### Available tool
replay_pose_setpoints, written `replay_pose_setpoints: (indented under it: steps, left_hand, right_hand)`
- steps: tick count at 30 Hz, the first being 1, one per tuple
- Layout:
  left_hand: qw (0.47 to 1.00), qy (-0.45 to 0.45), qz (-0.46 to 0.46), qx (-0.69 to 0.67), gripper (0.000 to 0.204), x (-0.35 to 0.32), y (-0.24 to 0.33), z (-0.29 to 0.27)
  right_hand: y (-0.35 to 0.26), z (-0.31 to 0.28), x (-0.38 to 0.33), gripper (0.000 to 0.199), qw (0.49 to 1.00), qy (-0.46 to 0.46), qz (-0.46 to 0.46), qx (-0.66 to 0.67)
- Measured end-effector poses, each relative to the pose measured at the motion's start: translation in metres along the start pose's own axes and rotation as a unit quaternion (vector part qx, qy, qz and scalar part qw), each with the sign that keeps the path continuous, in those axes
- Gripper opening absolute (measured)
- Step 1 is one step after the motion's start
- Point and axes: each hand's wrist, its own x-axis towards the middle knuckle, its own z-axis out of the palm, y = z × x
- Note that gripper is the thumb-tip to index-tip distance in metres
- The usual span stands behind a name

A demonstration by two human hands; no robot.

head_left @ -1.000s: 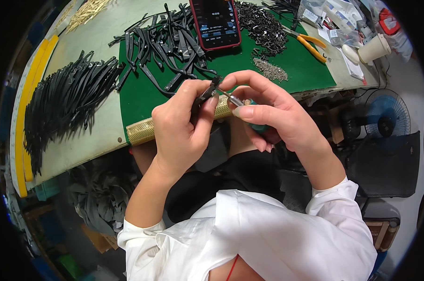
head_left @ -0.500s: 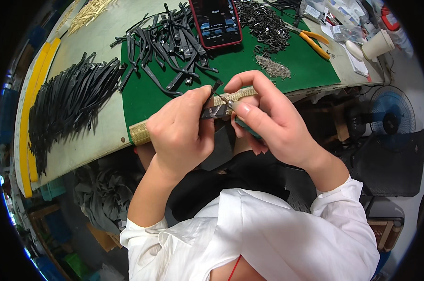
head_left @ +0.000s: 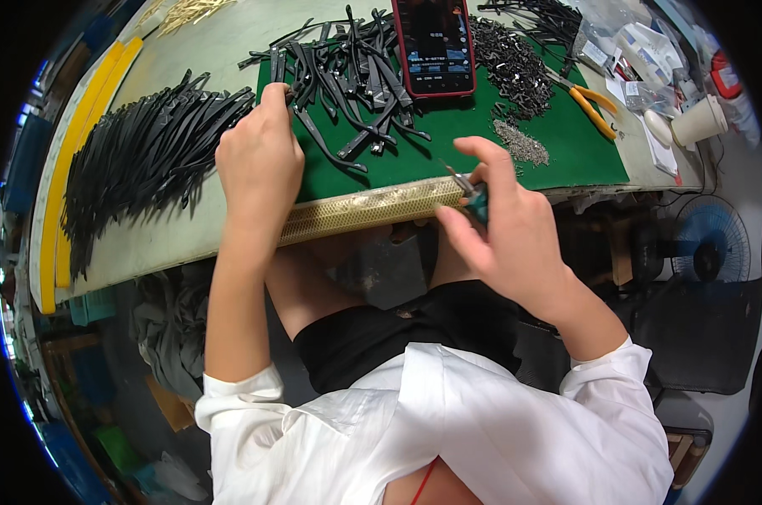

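Note:
My left hand (head_left: 259, 160) is closed at the left edge of the green mat, between a loose pile of black eyeglass temples (head_left: 339, 84) and a neat row of temples (head_left: 145, 151). A dark end of a temple (head_left: 291, 95) shows at its fingertips; the rest is hidden. Over the front edge of the table, my right hand (head_left: 515, 231) grips a small screwdriver (head_left: 479, 204) with a teal handle, its thin tip pointing up and left. The index finger is raised off the tool.
A phone (head_left: 435, 50) in a red case stands behind the pile. Small black parts (head_left: 515, 67), tiny grey pieces (head_left: 522, 143) and orange-handled pliers (head_left: 595, 105) lie to the right. A woven gold strip (head_left: 364, 212) runs along the front edge. A white cup (head_left: 699, 120) is far right.
My hands were together over the front edge, screwdriver against a temple. Now my left hand has moved left and away to the row, while the right stays near the edge with the screwdriver.

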Motion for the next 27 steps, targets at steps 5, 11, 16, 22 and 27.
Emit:
replay_pose_setpoints:
  steps: [5, 11, 16, 22, 27]
  left_hand:
    - [0.991, -0.101, -0.047, 0.070, 0.033, 0.011, -0.003, 0.016]
    - [0.982, -0.156, -0.100, 0.034, 0.026, 0.014, 0.004, 0.006]
    - [0.977, -0.183, -0.081, -0.078, 0.027, 0.006, -0.004, -0.002]
    - [0.949, -0.157, -0.110, -0.252, 0.012, 0.001, 0.002, -0.024]
    - [0.896, -0.121, -0.096, -0.417, 0.018, -0.006, 0.022, -0.029]
  right_hand:
    - [0.027, -0.026, -0.003, 0.052, 0.998, 0.037, 0.046, 0.005]
    - [0.057, -0.069, 0.005, 0.037, 0.992, -0.072, 0.090, -0.055]
    - [0.067, -0.078, 0.003, 0.031, 0.974, -0.188, 0.058, -0.115]
    - [0.073, -0.077, 0.014, 0.029, 0.964, -0.217, 0.037, -0.147]
    - [0.073, -0.080, 0.013, 0.030, 0.962, -0.229, 0.031, -0.147]
